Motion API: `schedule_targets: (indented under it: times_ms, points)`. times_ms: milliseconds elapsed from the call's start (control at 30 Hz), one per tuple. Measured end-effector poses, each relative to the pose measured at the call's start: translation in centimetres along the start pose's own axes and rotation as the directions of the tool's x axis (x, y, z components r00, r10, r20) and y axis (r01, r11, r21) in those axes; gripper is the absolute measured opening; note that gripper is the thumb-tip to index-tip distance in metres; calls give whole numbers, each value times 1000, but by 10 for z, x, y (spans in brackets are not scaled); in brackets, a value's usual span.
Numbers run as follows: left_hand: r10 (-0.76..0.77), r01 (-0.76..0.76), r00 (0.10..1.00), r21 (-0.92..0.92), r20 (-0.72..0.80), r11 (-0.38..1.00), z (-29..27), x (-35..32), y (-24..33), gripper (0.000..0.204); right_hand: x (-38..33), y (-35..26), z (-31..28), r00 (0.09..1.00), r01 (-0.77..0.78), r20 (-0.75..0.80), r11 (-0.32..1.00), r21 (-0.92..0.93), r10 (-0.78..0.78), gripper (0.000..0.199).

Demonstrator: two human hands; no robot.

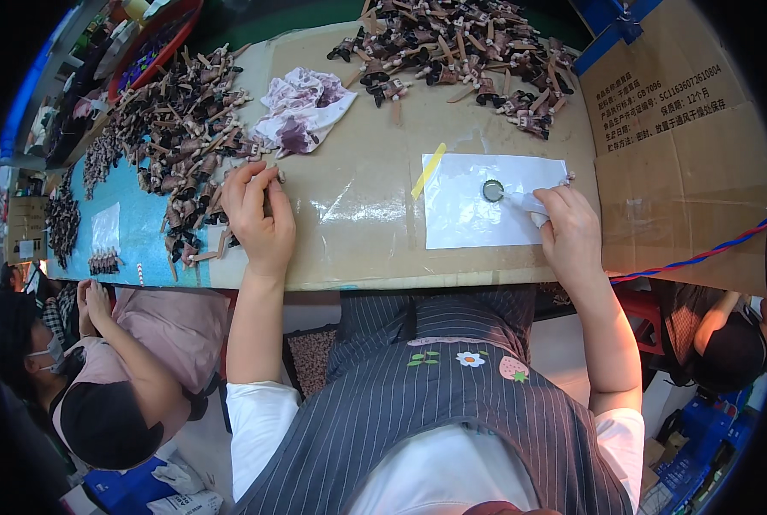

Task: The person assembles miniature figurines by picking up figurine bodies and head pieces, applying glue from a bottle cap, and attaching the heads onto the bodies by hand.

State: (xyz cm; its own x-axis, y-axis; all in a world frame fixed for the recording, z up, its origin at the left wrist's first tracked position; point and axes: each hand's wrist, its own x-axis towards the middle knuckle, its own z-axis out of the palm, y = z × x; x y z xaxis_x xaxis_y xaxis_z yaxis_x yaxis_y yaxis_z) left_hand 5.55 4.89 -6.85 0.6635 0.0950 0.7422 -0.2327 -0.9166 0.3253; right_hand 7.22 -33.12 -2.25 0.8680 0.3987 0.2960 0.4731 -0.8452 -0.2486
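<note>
My left hand [261, 213] is closed, its fingers curled at the edge of a heap of small painted figurines [201, 163]. A tiny pale bit shows at its fingertips, too small to name. My right hand [575, 230] is closed over the right side of a white sheet [452, 219], pinching a small white pointed thing [529, 206] whose kind I cannot make out. Another tiny piece [569, 178] shows by its fingertips. Left of that hand, a round metal bottle cap [492, 190] with a dark inside lies on the sheet. Yellow tape [429, 171] crosses the sheet's left edge.
A stained white cloth [302, 112] lies between the left heap and another figurine heap [460, 51] at the back. A cardboard box [684, 172] stands at right, with a twisted red-blue cord [701, 255] before it. Seated people [134, 369] flank me on both sides.
</note>
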Motion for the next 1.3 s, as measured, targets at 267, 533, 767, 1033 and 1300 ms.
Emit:
schedule_targets:
  times_ms: [267, 533, 767, 1033, 1300]
  points:
    - [-12, 11, 999, -28, -32, 1000, 4, 11, -2, 15, 8, 11, 1, 988, -130, -44, 954, 272, 147, 25]
    - [-26, 22, 998, -64, -65, 998, 4, -1, -1, 14, 103, -24, -18, 911, -37, -27, 147, 988, 411, 29]
    - [-19, 11, 998, -124, -66, 992, -7, 0, 7, 14, 325, -36, -122, 812, 378, -524, 452, 808, 258, 26]
    - [-15, 7, 999, -165, -46, 986, -2, 7, 5, 16, 488, 61, -181, 698, -310, -593, 916, 256, 402, 29]
    - [-34, 44, 998, -202, 51, 978, -2, 7, 7, 18, 510, 106, -185, 744, -402, -529, 906, 132, 407, 33]
